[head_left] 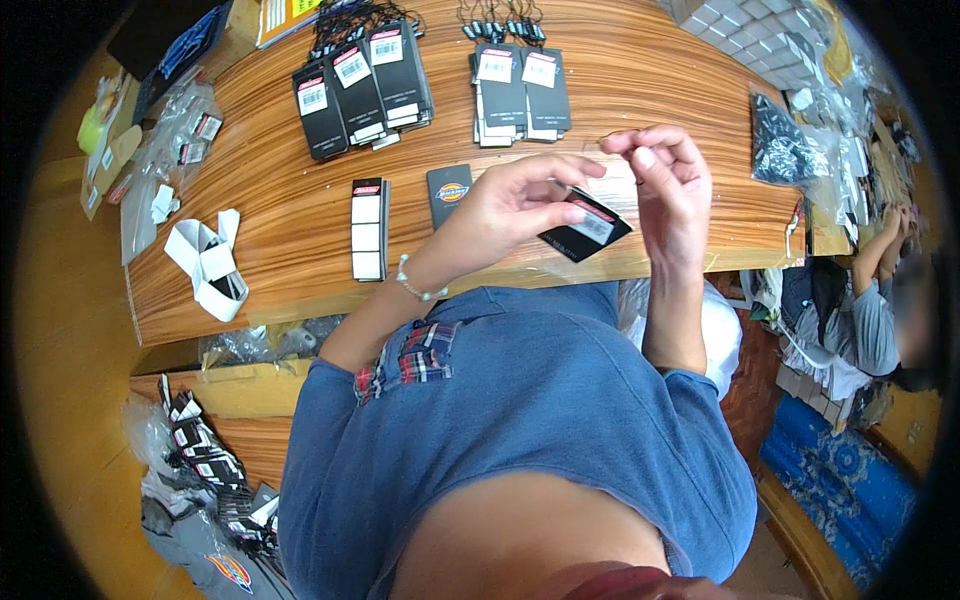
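Observation:
My left hand grips a black hang tag with a white barcode sticker, held tilted just over the table's front edge. Close by on the right, my right hand is raised with thumb and fingers pinched together; whatever is between them is too small to make out. Beneath my left wrist lies a dark card with a coloured logo. To its left is a narrow black strip stack with white labels. Farther back, stickered black hang tags lie in overlapping piles, and a second group of hang tags has black strings attached.
A coil of white ribbon sits at the table's left. Clear plastic packaging lies behind it. On the right are a bag of dark items and stacked small white boxes. Another person's arm shows at far right.

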Tool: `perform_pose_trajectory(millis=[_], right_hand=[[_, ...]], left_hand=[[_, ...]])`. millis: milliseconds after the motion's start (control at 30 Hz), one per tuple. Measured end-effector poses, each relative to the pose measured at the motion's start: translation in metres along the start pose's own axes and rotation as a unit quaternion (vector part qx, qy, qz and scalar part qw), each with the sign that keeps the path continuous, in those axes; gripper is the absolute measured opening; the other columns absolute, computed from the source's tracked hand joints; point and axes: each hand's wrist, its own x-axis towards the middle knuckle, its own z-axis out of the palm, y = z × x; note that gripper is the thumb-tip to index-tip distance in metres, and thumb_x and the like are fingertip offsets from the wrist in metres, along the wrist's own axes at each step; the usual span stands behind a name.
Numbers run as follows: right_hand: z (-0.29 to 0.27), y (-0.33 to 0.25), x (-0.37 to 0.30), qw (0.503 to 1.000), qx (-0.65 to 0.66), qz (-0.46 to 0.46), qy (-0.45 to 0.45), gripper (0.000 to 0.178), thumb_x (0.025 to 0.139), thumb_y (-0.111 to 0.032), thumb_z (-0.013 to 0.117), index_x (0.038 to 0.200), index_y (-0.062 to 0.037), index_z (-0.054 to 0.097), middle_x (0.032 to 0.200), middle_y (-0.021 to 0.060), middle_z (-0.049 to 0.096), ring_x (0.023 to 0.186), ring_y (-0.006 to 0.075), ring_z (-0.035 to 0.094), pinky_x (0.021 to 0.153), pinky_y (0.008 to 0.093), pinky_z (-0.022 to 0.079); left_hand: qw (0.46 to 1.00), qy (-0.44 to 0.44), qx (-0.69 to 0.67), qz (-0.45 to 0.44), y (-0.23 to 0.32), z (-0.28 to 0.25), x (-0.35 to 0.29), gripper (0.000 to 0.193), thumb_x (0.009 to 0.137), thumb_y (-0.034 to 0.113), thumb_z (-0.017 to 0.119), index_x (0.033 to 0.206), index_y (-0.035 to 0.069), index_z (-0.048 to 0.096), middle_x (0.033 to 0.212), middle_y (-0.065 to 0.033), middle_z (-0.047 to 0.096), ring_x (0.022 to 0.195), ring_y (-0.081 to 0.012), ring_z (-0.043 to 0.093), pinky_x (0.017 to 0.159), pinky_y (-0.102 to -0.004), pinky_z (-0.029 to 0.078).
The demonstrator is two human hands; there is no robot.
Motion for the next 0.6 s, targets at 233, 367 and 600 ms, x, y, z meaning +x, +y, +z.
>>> perform_pose_trajectory(millis=[233, 367, 600], right_hand=[[0.018, 0.008, 0.011, 1.0, 0.007, 0.018, -0.024, 0.014, 0.085, -0.005, 0.053, 0.096, 0.0029, 0.056, 0.094, 0.0174, 0.063, 0.084, 0.0188, 0.061, 0.082, 0.0308, 0.046], [0.007, 0.006, 0.035, 0.997, 0.055, -0.048, 0.016, 0.016, 0.085, -0.003, 0.053, 0.099, 0.0032, 0.056, 0.092, 0.0166, 0.063, 0.082, 0.0201, 0.06, 0.08, 0.0315, 0.046], [0.004, -0.003, 0.051, 0.99, 0.127, -0.057, 0.027, 0.021, 0.086, -0.004, 0.052, 0.107, 0.0003, 0.053, 0.088, 0.0124, 0.058, 0.079, 0.0166, 0.055, 0.074, 0.0312, 0.045]], left_hand=[[0.996, 0.004, 0.052, -0.076, 0.005, -0.006, -0.012, 0.014, 0.079, 0.001, 0.063, 0.092, -0.003, 0.062, 0.089, -0.0063, 0.064, 0.082, -0.0106, 0.06, 0.076, -0.0228, 0.048], [0.991, -0.022, 0.068, -0.111, 0.0, -0.012, -0.023, 0.019, 0.079, 0.003, 0.064, 0.096, -0.004, 0.06, 0.087, -0.0078, 0.065, 0.082, -0.0091, 0.06, 0.075, -0.0223, 0.048], [0.992, 0.022, 0.076, -0.096, -0.004, -0.025, -0.029, 0.017, 0.08, 0.002, 0.062, 0.096, -0.003, 0.06, 0.092, -0.0089, 0.064, 0.085, -0.0112, 0.061, 0.077, -0.0226, 0.048]])
